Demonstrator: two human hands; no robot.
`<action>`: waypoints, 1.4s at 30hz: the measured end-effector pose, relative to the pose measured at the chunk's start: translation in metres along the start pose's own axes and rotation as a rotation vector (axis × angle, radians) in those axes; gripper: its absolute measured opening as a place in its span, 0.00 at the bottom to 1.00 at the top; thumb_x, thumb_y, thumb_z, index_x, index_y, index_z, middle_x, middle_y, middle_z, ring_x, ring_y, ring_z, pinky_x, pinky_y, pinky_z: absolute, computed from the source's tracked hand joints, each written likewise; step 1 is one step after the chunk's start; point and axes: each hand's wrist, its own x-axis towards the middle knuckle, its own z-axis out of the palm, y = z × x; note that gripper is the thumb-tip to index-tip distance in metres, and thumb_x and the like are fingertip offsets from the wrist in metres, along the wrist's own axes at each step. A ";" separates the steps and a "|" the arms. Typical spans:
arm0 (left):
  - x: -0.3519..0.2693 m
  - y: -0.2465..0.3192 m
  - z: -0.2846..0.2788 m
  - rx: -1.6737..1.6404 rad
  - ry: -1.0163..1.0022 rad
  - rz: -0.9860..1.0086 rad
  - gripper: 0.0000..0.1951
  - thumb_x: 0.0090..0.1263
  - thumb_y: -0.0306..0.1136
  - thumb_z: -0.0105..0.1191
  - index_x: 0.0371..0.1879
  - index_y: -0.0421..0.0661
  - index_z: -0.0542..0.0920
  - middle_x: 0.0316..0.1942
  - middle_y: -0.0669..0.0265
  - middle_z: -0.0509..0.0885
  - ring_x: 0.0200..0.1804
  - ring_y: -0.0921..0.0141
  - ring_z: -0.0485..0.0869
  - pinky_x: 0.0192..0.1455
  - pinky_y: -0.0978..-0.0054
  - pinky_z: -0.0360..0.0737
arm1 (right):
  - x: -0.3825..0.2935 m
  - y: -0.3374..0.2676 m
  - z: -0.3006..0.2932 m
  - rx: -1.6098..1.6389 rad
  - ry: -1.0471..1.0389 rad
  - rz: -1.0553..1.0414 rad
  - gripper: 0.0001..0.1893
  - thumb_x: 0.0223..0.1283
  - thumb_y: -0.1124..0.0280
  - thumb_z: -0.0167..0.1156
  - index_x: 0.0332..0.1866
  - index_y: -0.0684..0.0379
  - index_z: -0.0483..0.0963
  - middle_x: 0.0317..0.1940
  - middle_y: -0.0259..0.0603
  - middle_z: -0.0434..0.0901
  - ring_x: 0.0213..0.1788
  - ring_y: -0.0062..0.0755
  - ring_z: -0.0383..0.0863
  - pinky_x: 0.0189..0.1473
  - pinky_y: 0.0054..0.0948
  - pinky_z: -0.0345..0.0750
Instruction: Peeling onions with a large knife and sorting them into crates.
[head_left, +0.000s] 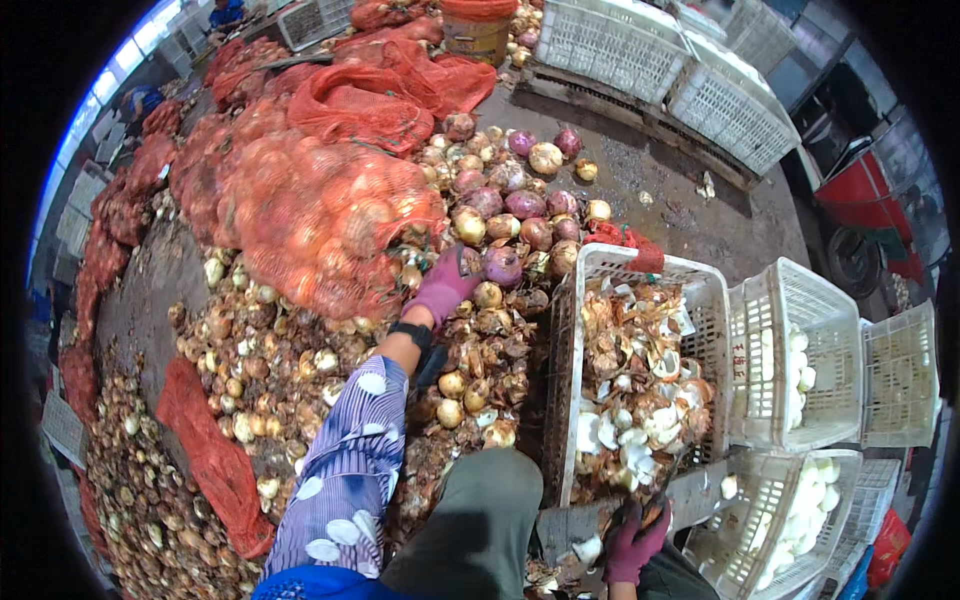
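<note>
My left hand (442, 287), in a pink glove, reaches into a heap of unpeeled onions. Its thumb and fingers close around a brownish onion (470, 261), beside a purple onion (502, 267). Low in the picture, my right hand (634, 546), also gloved in pink, rests by my knee at a board (574, 523). Something dark lies at its fingers; whether it is held is unclear. Just beyond the board, a white plastic crate (576, 420) holds onion skins (637, 375) and peeled scraps.
Red mesh sacks of onions (322, 202) lie at the left. Crates holding peeled white onions (814, 491) stand at the right. Stacked white crates (611, 45) rest on a wooden pallet (630, 116) at the back. Small onions and skins (255, 360) litter the floor.
</note>
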 end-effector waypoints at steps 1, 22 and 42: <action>0.024 -0.001 0.007 0.022 0.050 -0.050 0.39 0.54 0.51 0.59 0.62 0.44 0.61 0.61 0.50 0.67 0.61 0.55 0.68 0.62 0.64 0.66 | -0.002 0.001 -0.002 0.025 0.001 0.007 0.25 0.57 0.67 0.54 0.56 0.74 0.63 0.53 0.59 0.70 0.57 0.51 0.69 0.60 0.37 0.63; 0.192 -0.067 0.091 0.022 0.249 -0.473 0.47 0.42 0.45 0.70 0.62 0.39 0.59 0.53 0.53 0.74 0.49 0.64 0.77 0.50 0.66 0.76 | -0.026 0.000 -0.010 -0.032 -0.045 0.411 0.38 0.56 0.54 0.59 0.61 0.76 0.56 0.53 0.64 0.67 0.53 0.52 0.71 0.54 0.40 0.69; 0.153 -0.010 0.085 0.136 0.052 -0.424 0.57 0.38 0.56 0.67 0.69 0.53 0.46 0.67 0.50 0.55 0.63 0.52 0.66 0.63 0.60 0.66 | -0.027 0.011 -0.004 -0.103 -0.068 0.236 0.32 0.58 0.56 0.56 0.57 0.76 0.60 0.50 0.61 0.70 0.46 0.51 0.72 0.49 0.40 0.71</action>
